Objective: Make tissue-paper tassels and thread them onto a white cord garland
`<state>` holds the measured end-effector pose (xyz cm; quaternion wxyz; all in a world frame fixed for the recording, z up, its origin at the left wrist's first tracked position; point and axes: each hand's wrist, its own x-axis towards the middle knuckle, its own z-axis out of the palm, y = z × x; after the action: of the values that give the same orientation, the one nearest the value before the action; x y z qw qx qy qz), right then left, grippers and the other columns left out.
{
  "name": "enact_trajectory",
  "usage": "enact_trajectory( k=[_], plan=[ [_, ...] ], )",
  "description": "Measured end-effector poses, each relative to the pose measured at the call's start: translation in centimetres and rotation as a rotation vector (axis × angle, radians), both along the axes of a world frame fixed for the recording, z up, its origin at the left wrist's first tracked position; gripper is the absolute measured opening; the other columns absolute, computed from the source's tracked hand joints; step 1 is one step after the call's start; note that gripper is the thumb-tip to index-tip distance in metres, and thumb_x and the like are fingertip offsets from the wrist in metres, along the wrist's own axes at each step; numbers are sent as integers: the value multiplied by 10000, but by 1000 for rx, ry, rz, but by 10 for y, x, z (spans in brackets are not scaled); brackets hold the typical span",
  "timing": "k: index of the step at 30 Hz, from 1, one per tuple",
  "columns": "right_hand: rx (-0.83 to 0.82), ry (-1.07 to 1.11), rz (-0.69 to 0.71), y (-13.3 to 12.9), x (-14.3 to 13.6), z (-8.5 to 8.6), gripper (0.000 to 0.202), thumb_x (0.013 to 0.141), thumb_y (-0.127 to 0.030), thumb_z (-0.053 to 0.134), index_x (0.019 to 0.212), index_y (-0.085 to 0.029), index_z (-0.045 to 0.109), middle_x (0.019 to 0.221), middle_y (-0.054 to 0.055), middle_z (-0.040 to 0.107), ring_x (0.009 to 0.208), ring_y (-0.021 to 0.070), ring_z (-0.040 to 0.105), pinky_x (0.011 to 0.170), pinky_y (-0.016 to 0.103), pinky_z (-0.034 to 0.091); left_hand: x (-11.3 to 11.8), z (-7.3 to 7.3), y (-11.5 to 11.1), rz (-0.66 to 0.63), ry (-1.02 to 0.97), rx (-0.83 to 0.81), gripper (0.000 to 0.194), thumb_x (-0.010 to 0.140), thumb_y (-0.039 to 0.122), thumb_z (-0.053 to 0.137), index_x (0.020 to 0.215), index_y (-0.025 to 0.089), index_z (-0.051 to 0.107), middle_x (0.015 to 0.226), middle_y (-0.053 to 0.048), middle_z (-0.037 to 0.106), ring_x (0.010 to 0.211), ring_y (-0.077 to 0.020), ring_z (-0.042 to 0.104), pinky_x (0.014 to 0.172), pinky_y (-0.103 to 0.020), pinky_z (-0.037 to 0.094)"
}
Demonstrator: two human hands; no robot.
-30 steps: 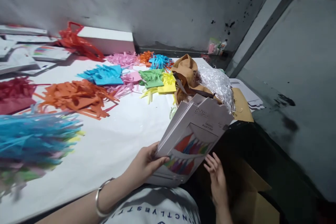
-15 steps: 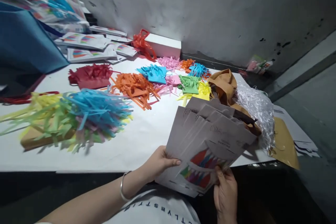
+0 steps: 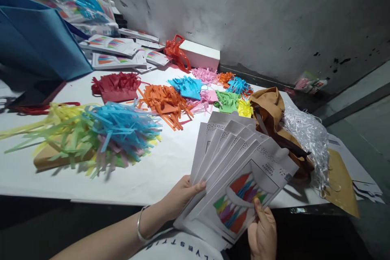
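Observation:
A fanned stack of flat white packages (image 3: 240, 178) printed with colourful tassels is held above the table's front edge. My left hand (image 3: 183, 195) grips the stack's left side, thumb on top. On the right edge, my right hand (image 3: 262, 227) pinches the front package, its thumb over the printed picture. Beyond the packages lie a green tassel bundle (image 3: 227, 101) and a yellow one (image 3: 244, 108). A brown cloth bag (image 3: 268, 105) sits just behind their right side.
Blue, green and yellow tassels (image 3: 122, 126) cover the white table's (image 3: 170, 154) left part. Red (image 3: 115, 85) and orange (image 3: 166, 101) bundles lie behind. Printed packages (image 3: 112, 44), a blue bag (image 3: 42, 40) and a white box (image 3: 199, 53) stand farther back. Silvery strands (image 3: 307, 138) are at right.
The packages have spread into a wider fan and tilted to face the camera more. Both hands still hold them. The whole view has shifted slightly, with table items appearing farther right.

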<state>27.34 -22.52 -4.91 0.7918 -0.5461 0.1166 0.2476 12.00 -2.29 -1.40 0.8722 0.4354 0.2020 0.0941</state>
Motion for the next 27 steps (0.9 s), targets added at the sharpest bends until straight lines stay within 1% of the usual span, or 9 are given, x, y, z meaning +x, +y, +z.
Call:
enact_trajectory(
  k=[2, 6, 8, 10, 12, 14, 18, 22, 27],
  plan=[
    [10, 26, -9, 2, 0, 1, 435, 579, -371, 910, 843, -177, 624, 857, 39, 746, 899, 236, 716, 875, 397, 556, 0, -3, 0, 19, 4, -24, 484, 759, 505, 764, 1048, 118, 738, 819, -106, 758, 783, -268, 705, 768, -376, 559],
    [60, 69, 7, 6, -2, 5, 438, 579, -374, 911, 857, -183, 631, 860, 44, 745, 909, 255, 714, 870, 432, 557, 0, -8, -1, 25, 4, -87, 452, 759, 463, 780, 1052, 122, 738, 838, -104, 763, 770, -259, 710, 807, -385, 556],
    [86, 61, 21, 7, -3, 5, 459, 610, -379, 896, 942, -184, 646, 895, 54, 747, 913, 258, 714, 864, 439, 558, 1, -9, -2, 37, 12, -110, 452, 748, 465, 788, 1035, 119, 741, 854, -109, 764, 778, -259, 711, 814, -382, 555],
    [105, 38, 36, 7, -4, 5, 525, 646, -381, 875, 1074, -185, 644, 948, 69, 748, 917, 257, 715, 864, 438, 557, 2, -9, -4, 62, 35, -122, 463, 731, 474, 799, 1018, 114, 742, 861, -113, 764, 779, -261, 712, 810, -380, 558],
    [118, 9, 41, 7, -4, 3, 600, 682, -383, 851, 1194, -180, 614, 1000, 86, 745, 927, 256, 714, 877, 440, 551, 4, -8, -5, 85, 71, -124, 481, 713, 484, 809, 1007, 110, 741, 844, -115, 764, 762, -264, 711, 783, -378, 564],
    [129, -10, 35, 7, -3, 2, 649, 706, -384, 832, 1267, -176, 580, 1038, 97, 740, 947, 257, 711, 902, 445, 540, 6, -7, -6, 98, 95, -121, 505, 694, 481, 824, 1017, 102, 736, 842, -122, 764, 755, -268, 711, 775, -381, 566],
    [144, 15, -1, 8, -2, 2, 708, 690, -379, 845, 1306, -187, 553, 1060, 94, 736, 990, 263, 701, 943, 462, 519, 10, -6, -7, 105, 80, -120, 566, 661, 430, 857, 1092, 92, 713, 933, -153, 762, 820, -291, 714, 816, -400, 561],
    [148, -11, 2, 5, -1, 2, 739, 710, -410, 823, 1351, -200, 521, 1079, 98, 732, 997, 274, 700, 940, 472, 521, 14, -6, -8, 132, 80, -129, 597, 672, 401, 854, 1160, 102, 686, 954, -154, 761, 822, -299, 718, 787, -402, 567],
    [109, 0, -8, -3, 0, 1, 837, 671, -444, 842, 1392, -216, 482, 1101, 98, 725, 1015, 296, 694, 921, 473, 534, 16, -3, -9, 150, 71, -135, 575, 678, 424, 849, 1136, 112, 696, 929, -137, 768, 831, -295, 720, 774, -380, 572]
  ],
)
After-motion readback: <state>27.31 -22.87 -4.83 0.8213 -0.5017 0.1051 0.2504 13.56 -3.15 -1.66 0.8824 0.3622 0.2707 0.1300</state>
